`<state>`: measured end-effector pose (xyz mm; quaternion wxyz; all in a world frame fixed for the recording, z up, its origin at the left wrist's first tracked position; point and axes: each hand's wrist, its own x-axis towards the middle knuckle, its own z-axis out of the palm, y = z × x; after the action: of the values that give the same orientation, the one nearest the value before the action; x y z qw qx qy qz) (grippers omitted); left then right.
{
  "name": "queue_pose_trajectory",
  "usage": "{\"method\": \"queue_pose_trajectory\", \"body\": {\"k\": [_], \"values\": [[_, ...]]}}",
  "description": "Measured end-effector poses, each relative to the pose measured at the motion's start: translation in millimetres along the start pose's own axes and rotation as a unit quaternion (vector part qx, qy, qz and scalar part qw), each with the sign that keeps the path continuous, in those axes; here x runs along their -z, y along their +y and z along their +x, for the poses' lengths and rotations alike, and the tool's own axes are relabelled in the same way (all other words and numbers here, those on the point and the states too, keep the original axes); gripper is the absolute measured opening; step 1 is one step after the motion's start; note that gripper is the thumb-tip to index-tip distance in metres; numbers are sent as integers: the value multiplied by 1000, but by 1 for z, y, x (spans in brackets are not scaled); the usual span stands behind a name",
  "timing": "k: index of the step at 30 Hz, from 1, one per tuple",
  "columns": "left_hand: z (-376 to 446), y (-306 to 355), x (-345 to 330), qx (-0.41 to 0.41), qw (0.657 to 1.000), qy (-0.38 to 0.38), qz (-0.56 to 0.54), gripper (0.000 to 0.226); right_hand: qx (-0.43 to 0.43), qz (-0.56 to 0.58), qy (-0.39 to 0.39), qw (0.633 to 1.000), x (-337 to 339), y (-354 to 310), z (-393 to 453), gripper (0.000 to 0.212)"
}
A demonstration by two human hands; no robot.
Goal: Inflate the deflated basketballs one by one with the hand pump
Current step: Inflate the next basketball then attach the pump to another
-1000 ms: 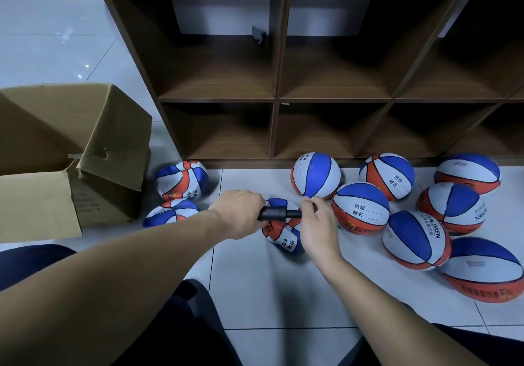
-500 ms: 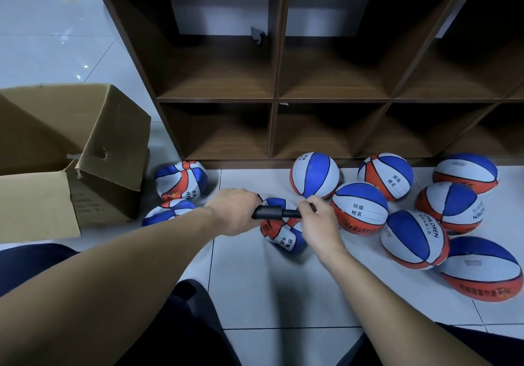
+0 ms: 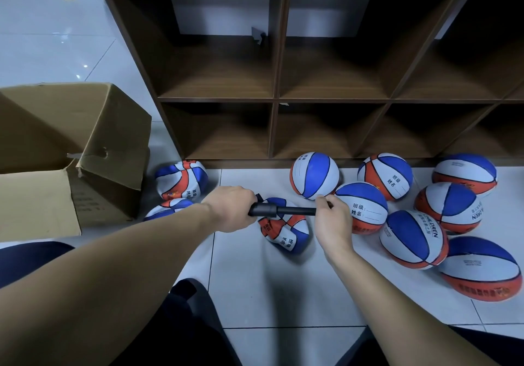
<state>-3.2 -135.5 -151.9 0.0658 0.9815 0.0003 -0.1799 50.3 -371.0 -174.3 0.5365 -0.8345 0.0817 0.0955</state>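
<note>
White floor tiles (image 3: 255,286) carry the whole lot, with a dark wooden cubby shelf (image 3: 273,99) standing along the far edge. Listed from the left: one open cardboard box (image 3: 71,150); just beside it two crumpled, airless basketballs, the upper one (image 3: 181,180) and the lower one (image 3: 167,208) partly hidden behind our left forearm. Next, our left hand (image 3: 229,209), fingers curled tight round the thick barrel end of the hand pump (image 3: 280,211). We hold the pump off the floor with its long axis running almost level, left to right, across the space between our two hands. Directly below and just behind the shaft lies the deflated basketball (image 3: 285,229) we take to be the one in hand, folded in on itself on the tile, nearer our left hand than our right. Then our right hand (image 3: 333,224), fingertips pinching the thin far end of the pump; whether a needle sits there we cannot tell. We judge that the coming move turns on tipping that right-hand end down toward the ball beneath it, whose valve is not visible. Further right, seven rounder balls cluster, the nearest (image 3: 364,207) almost touching our right knuckles.
</note>
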Motion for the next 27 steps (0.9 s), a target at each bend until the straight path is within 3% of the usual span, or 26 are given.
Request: {"method": "queue_pose_trajectory", "body": {"k": [12, 22, 27], "values": [[-2, 32, 2, -2, 1000, -1, 10, 17, 15, -5, -25, 1000, -24, -14, -29, 44], [3, 25, 0, -12, 1000, 6, -14, 21, 33, -39, -77, 996, -21, -11, -16, 39], [3, 4, 1, 3, 1000, 6, -16, 22, -19, -20, -54, 998, 9, 3, 20, 37]]}}
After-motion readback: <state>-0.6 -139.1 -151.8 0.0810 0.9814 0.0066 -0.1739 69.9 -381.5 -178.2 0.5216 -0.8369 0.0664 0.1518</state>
